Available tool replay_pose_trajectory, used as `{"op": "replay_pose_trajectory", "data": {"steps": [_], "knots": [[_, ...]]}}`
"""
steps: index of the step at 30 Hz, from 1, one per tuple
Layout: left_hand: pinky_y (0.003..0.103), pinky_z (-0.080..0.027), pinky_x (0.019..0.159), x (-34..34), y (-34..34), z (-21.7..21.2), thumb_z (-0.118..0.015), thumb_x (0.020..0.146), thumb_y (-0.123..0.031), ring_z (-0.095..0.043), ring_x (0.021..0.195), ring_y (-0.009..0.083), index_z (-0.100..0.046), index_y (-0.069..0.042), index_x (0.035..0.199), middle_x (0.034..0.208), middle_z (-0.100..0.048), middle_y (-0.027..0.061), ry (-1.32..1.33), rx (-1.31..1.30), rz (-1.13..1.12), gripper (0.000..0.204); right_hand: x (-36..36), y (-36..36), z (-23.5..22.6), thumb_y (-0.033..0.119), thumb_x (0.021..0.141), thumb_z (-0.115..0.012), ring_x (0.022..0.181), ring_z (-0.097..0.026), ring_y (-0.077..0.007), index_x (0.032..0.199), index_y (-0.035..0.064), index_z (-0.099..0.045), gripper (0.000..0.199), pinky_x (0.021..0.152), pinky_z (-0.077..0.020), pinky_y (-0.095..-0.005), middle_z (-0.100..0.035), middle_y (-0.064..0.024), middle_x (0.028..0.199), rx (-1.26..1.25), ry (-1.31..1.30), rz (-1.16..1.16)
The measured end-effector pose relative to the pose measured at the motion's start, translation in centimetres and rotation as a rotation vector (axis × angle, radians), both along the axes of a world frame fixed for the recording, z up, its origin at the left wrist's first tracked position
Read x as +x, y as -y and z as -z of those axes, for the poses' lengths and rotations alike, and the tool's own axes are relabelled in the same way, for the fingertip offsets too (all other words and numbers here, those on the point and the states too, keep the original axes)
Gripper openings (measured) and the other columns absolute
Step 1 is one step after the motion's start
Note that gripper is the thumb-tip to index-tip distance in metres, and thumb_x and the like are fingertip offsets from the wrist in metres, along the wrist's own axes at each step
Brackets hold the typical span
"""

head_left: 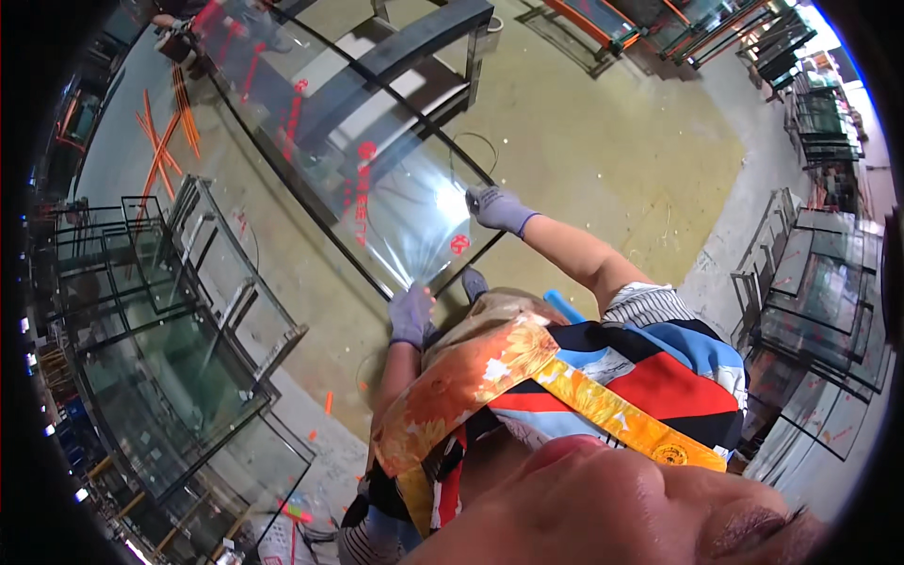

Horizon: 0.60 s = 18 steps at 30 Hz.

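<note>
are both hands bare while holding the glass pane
No, both the left hand and the right hand wear grey gloves as they grip the near edge of the glass pane.

Both gloved hands grip a large glass pane (377,160). The left hand (411,315) clasps its near corner; the right hand (496,207) holds the edge just beyond.

stacked glass panes in racks (179,358) on concrete floor (603,141)
</note>
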<state>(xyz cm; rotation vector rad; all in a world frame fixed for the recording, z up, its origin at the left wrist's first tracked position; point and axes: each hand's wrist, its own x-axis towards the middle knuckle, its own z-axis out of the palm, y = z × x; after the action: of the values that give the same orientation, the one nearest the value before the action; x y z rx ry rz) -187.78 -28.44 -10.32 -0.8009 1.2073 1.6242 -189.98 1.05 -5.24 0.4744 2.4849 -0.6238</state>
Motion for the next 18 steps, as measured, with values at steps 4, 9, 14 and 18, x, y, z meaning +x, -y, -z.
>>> {"op": "replay_pose_trajectory", "data": {"steps": [4, 9, 14, 18], "knots": [[0.032, -0.041, 0.041, 0.8, -0.8, 0.0, -0.060, 0.081, -0.021, -0.056, 0.057, 0.0223, -0.052, -0.009, 0.088, 0.073, -0.057, 0.0067, -0.049, -0.065, 0.024, 0.016, -2.4, -2.0, -1.6, 0.027, 0.075, -0.055, 0.085, -0.061, -0.0272, 0.098, 0.0132, -0.059, 0.026, 0.069, -0.0482, -0.0395, -0.064, -0.0117, 0.088, 0.099, 0.242, -0.278], [0.028, -0.041, 0.038, 1.0, -1.8, -0.3, -0.061, 0.081, -0.026, -0.057, 0.050, 0.0177, -0.055, -0.009, 0.086, 0.069, -0.059, 0.0040, -0.062, -0.129, 0.068, 0.019, -7.3, -3.3, 0.1, 0.022, 0.067, -0.062, 0.066, -0.061, -0.0221, 0.080, 0.0065, -0.064, 0.020, 0.061, -0.0487, -0.0364, -0.063, -0.0101, 0.072, -0.223, 0.845, -0.335], [0.031, -0.043, 0.040, 0.3, -0.4, -0.7, -0.057, 0.082, -0.030, -0.058, 0.052, 0.0197, -0.055, -0.010, 0.087, 0.068, -0.059, 0.0041, 0.060, -0.040, 0.105, 0.020, -5.2, 6.9, 7.4, 0.021, 0.076, -0.051, 0.056, -0.059, -0.0199, 0.063, 0.0066, -0.059, 0.021, 0.049, -0.0468, -0.0343, -0.060, -0.0088, 0.062, -1.195, 0.805, 0.100], [0.046, -0.046, 0.052, -0.3, 4.7, 2.7, -0.050, 0.081, -0.035, -0.059, 0.063, 0.0328, -0.057, -0.009, 0.094, 0.078, -0.062, 0.0115, -0.129, 0.007, 0.646, 0.030, -4.8, 14.9, 4.8, 0.020, 0.077, -0.048, 0.054, -0.060, -0.0179, 0.069, 0.0073, -0.060, 0.020, 0.046, -0.0457, -0.0312, -0.062, -0.0076, 0.068, -0.925, 0.844, -0.135]]}}
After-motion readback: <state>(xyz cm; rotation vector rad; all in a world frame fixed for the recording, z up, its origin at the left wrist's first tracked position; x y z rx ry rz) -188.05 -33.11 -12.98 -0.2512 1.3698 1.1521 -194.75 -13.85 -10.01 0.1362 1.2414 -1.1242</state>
